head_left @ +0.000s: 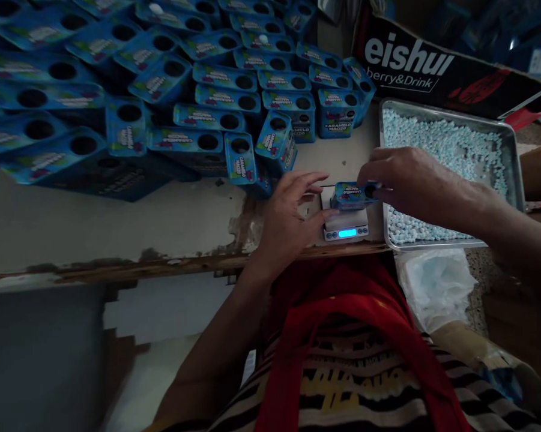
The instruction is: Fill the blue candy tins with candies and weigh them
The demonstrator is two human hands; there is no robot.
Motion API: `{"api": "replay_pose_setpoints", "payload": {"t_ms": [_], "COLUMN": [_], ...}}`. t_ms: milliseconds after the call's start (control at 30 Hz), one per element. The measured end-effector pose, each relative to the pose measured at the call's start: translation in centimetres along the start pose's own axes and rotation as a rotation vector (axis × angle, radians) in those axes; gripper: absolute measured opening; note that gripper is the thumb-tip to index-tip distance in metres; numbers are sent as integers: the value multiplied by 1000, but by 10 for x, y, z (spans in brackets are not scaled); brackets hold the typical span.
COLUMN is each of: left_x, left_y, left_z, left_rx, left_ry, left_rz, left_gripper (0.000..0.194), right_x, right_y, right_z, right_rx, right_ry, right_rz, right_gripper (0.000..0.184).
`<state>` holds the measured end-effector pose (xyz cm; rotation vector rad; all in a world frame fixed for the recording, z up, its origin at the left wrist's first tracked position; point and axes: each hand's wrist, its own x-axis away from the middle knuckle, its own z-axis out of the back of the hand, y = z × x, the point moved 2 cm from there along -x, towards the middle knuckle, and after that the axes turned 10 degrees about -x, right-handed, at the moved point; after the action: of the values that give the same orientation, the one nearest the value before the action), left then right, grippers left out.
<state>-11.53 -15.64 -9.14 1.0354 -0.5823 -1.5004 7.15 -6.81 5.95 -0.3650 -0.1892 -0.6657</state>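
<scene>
A blue candy box (349, 195) with a round dark opening at its right end lies on a small digital scale (346, 223) with a lit blue display. My left hand (292, 207) is beside the scale's left side, fingers spread and thumb tip near the box's lower edge. Over the box's right end, my right hand (400, 174) has its fingers drawn together at the opening; what they pinch is hidden. Under and behind that hand stands a metal tray (517, 174) of small pale blue and white candies (441, 141).
Many blue candy boxes (225, 78) with round openings crowd the table's far and left side. A black printed carton (409, 66) stands behind the tray. The worn table edge (162, 261) runs close to my body, with a clear plastic bag (436, 285) below the tray.
</scene>
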Motion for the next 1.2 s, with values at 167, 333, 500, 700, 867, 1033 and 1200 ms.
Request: {"api": "replay_pose_setpoints", "payload": {"t_ms": [167, 333, 500, 700, 867, 1033, 1200], "left_x": [1, 4, 8, 20, 11, -1, 1], "left_y": [-5, -6, 13, 17, 19, 14, -2], "left_z": [16, 31, 27, 16, 6, 21, 24], "left_rx": [18, -7, -72, -53, -202, -219, -96], "left_ry": [78, 98, 124, 219, 226, 332, 69], "left_rz": [-32, 40, 65, 152, 51, 37, 15], "left_gripper": [53, 47, 37, 37, 39, 50, 85], "right_x": [23, 43, 15, 44, 77, 94, 104], "right_y": [49, 161, 197, 174, 179, 205, 211], "right_z": [15, -25, -122, -153, -137, -118, -103], "right_rx": [-154, -169, -260, -81, -322, -875, -1626], "right_ry": [293, 550, 389, 278, 243, 614, 665], "right_rz": [-123, -224, 32, 120, -122, -492, -535], "right_gripper": [22, 33, 75, 59, 27, 26, 30]}}
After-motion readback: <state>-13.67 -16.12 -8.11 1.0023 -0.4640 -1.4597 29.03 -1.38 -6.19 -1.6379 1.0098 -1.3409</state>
